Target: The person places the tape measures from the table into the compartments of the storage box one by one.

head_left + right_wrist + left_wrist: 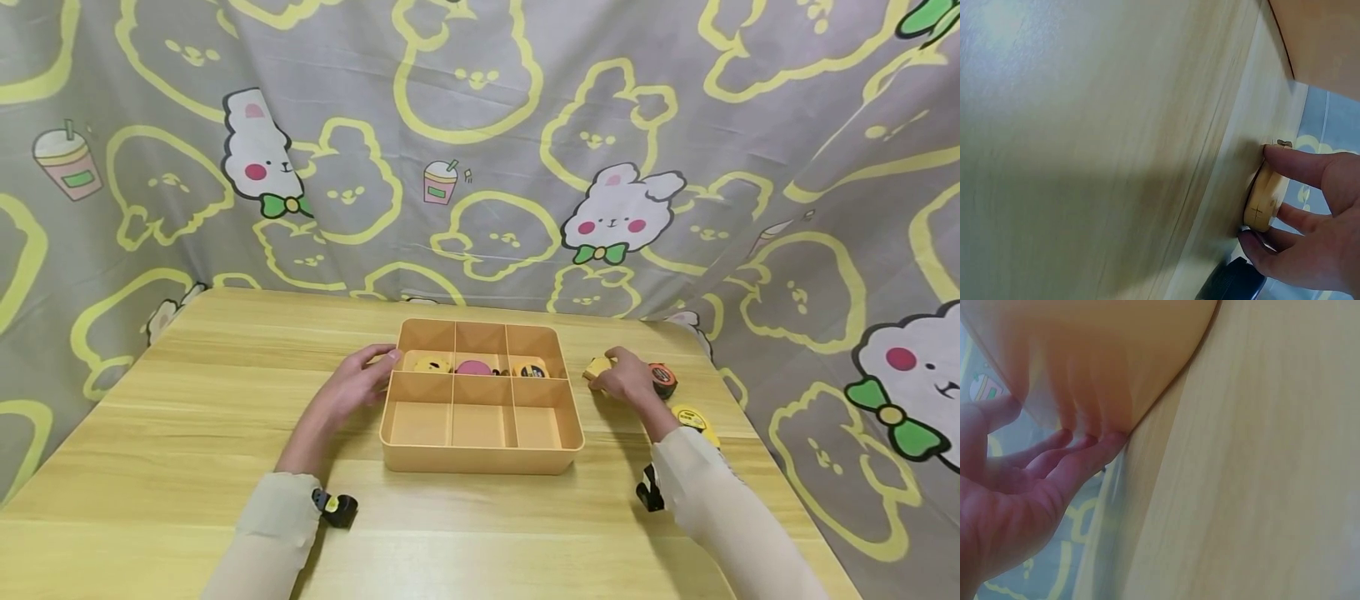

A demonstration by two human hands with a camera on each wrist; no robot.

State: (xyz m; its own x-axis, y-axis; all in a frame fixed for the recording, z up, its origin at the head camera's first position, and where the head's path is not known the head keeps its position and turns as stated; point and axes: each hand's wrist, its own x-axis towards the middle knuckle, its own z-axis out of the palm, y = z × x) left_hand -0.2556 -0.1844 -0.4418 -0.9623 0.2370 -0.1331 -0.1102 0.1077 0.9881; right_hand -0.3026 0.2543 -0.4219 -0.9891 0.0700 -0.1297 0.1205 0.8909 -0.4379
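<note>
A tan six-compartment box (482, 461) stands mid-table. My left hand (362, 379) is at its left side; in the left wrist view several fingertips touch the outer wall (1085, 356), fingers nearly straight. To the right of the box, my right hand (628, 377) pinches a yellow tape measure (597, 368) between thumb and fingers. In the right wrist view this tape measure (1264, 199) is on or just above the table; which one, I cannot tell. The back row of compartments holds a yellow round item (432, 365), a pink round item (474, 367) and a yellow-and-black tape measure (532, 371).
Right of my right hand lies an orange-and-black tape measure (663, 380). A larger yellow tape measure (693, 422) is partly hidden by my right forearm. A patterned grey cloth (480, 167) hangs behind the wooden table (187, 433) and on its right side.
</note>
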